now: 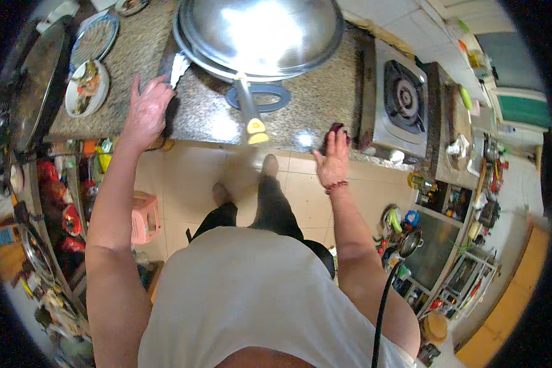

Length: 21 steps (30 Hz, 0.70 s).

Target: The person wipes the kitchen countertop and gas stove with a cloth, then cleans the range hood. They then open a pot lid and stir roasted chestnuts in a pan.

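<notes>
My left hand (148, 108) is over the granite counter (193, 122), fingers bent, beside a crumpled white tissue or paper (180, 70). Its palm side is hidden, so a grip on the white piece cannot be told. My right hand (335, 156), with a beaded bracelet at the wrist, presses a bunched dark red cloth (336, 128) at the counter's front edge. Between my hands a large steel wok with a lid (262, 34) points its yellow-tipped handle (248, 103) toward me. A blue-grey oval ring-like piece (276, 98) lies partly under the handle.
A gas stove (371, 110) stands right of the counter. At left are a white bowl of food (102, 89), a blue-rimmed plate (114, 34) and a large dark pan (39, 87). A pink plastic stool (142, 223) stands on the tiled floor. Shelves with kitchen goods (423, 244) are at right.
</notes>
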Tool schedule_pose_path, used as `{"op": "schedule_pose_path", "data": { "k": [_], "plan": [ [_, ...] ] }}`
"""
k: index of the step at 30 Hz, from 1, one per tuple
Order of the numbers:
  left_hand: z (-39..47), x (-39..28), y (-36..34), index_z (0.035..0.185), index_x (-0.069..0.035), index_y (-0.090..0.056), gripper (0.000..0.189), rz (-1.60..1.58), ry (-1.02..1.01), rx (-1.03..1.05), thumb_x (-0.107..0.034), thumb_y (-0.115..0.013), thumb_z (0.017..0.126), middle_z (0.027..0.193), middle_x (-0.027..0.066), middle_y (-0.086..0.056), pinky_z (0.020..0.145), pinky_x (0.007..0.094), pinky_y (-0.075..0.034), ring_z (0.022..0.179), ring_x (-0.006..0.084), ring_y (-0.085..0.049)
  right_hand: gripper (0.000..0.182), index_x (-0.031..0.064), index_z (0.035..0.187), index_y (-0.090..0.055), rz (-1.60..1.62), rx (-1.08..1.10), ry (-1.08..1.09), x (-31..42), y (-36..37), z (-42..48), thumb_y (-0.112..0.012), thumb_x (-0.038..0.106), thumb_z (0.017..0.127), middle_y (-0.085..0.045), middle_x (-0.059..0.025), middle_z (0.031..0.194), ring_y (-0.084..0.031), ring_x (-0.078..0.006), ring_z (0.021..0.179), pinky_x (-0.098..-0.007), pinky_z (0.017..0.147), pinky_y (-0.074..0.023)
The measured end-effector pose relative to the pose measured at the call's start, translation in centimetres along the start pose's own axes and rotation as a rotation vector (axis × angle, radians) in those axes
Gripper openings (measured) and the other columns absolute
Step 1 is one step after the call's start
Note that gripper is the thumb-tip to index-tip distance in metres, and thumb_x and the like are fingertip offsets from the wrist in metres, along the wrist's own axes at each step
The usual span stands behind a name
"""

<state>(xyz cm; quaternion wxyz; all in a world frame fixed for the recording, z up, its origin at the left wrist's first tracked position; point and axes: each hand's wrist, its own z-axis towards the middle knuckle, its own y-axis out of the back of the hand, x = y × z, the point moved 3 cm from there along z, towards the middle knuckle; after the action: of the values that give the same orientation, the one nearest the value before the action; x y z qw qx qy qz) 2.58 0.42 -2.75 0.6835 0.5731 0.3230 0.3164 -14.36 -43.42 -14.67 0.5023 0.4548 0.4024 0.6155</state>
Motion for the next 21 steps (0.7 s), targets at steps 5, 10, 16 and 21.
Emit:
{"op": "schedule_pose_path", "data": {
  "k": [5, 10, 16, 21],
  "plan": [
    [0.2, 0.1, -0.4, 0.106, -0.004, -0.059, 0.037, 0.031, -0.029, -0.007, 0.005, -0.054, 0.071, 0.112, 0.0103, -0.06, 0.114, 0.0593, -0.017, 0.127, 0.0274, -0.047, 0.085, -0.005, 0.137, -0.043, 0.194, 0.121, 0.092, 14.2, -2.3, 4.1, -0.078, 0.035, 0.07, -0.027, -0.0284, 0.151, -0.021, -0.042, 0.143, -0.0522, 0.118, -0.0153],
    [-0.3, 0.2, -0.1, 0.107, -0.004, -0.059, 0.037, -0.005, -0.033, -0.017, 0.004, -0.051, 0.071, 0.113, 0.0114, -0.061, 0.114, 0.0595, -0.016, 0.128, 0.0295, -0.047, 0.071, -0.0017, 0.139, -0.041, 0.294, 0.253, 0.241, 15.4, -0.7, 5.1, -0.069, 0.026, 0.079, -0.029, -0.0252, 0.151, -0.026, -0.0403, 0.141, -0.0496, 0.116, -0.021],
    [0.0, -0.2, 0.1, 0.108, -0.003, -0.058, 0.039, 0.025, -0.011, 0.02, 0.007, -0.049, 0.071, 0.112, 0.0124, -0.061, 0.114, 0.0588, -0.018, 0.128, 0.0302, -0.047, 0.061, 0.0002, 0.142, -0.037, 0.015, -0.047, -0.109, 0.2, 1.3, -2.1, -0.055, 0.006, 0.084, -0.035, -0.0251, 0.148, -0.034, -0.0415, 0.136, -0.0518, 0.114, -0.0258],
    [0.2, -0.2, -0.1, 0.107, -0.003, -0.06, 0.031, 0.049, -0.041, 0.014, 0.004, -0.05, 0.078, 0.112, 0.0115, -0.06, 0.114, 0.0592, -0.018, 0.127, 0.0292, -0.047, 0.044, -0.0021, 0.135, -0.044, 0.171, -0.261, -0.12, 3.3, -2.0, -1.3, -0.047, 0.009, 0.092, -0.04, -0.0273, 0.143, -0.037, -0.0429, 0.134, -0.0498, 0.115, -0.0255]
  ]
}}
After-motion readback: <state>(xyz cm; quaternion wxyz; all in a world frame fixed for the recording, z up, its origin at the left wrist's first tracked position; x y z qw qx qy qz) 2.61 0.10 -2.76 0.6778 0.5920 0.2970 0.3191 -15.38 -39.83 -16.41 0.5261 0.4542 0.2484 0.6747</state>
